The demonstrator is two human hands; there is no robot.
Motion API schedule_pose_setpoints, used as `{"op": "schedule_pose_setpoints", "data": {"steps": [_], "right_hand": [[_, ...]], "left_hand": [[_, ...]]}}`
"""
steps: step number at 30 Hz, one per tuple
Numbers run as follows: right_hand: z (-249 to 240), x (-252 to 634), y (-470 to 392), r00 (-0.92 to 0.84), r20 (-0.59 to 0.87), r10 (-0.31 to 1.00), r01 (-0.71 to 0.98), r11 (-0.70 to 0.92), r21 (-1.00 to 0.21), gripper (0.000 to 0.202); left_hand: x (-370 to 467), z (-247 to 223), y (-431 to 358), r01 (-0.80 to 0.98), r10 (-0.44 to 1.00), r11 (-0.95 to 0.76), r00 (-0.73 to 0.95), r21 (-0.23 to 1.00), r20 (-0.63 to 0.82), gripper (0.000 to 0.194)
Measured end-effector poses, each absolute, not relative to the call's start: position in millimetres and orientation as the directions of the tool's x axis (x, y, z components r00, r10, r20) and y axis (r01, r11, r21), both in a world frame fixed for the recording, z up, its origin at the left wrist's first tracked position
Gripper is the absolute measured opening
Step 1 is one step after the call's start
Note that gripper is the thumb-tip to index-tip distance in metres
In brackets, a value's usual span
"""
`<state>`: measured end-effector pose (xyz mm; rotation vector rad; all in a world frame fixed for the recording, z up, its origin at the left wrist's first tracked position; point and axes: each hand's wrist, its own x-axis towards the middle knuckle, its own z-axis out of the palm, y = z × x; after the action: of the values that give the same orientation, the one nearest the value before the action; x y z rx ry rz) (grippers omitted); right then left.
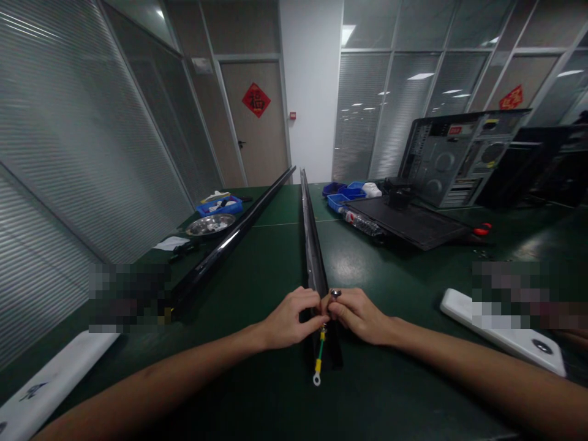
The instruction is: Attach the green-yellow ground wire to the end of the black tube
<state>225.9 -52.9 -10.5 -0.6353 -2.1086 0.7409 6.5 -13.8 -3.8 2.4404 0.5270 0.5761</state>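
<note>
My left hand (294,315) and my right hand (356,312) meet at the near end of a long dark metal rail (310,245) lying on the green table. Thumb and fingers of the left are pinched at the upper end of a short green-and-yellow ground wire (320,349). Its lower end hangs down with a bare ring terminal. The right hand's fingers are curled closed against the same spot, and what lies between them is hidden. A small shiny round metal piece (335,294) shows at the right forefinger; I cannot tell whether it is worn or held.
A second long black rail (229,242) runs along the left. Beyond it are a metal bowl (211,225) and a blue tray (219,206). On the right are blue bins (339,202), a plastic bottle (362,223), a flat black panel (408,222) and an open computer case (452,162).
</note>
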Motion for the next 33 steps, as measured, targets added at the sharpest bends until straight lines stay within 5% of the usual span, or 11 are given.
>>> {"op": "schedule_pose_setpoints", "data": {"steps": [9, 19, 24, 33], "right_hand": [[-13, 227, -52, -0.550, 0.500, 0.669, 0.179, 0.679, -0.712, 0.038], [-20, 229, -48, -0.273, 0.316, 0.909, 0.051, 0.342, -0.938, 0.049], [-21, 231, -48, -0.351, 0.229, 0.908, 0.081, 0.273, -0.959, 0.054], [-16, 230, -50, -0.424, 0.444, 0.789, 0.101, 0.529, -0.843, 0.028]], "left_hand": [[8, -4, -13, 0.212, 0.467, -0.769, 0.830, 0.603, 0.305, 0.020], [4, 1, -16, 0.224, 0.542, -0.692, 0.789, 0.686, 0.290, 0.023], [6, 2, -17, 0.225, 0.573, -0.668, 0.764, 0.710, 0.297, 0.027], [6, -7, -12, 0.248, 0.540, -0.717, 0.789, 0.652, 0.294, 0.020]]}}
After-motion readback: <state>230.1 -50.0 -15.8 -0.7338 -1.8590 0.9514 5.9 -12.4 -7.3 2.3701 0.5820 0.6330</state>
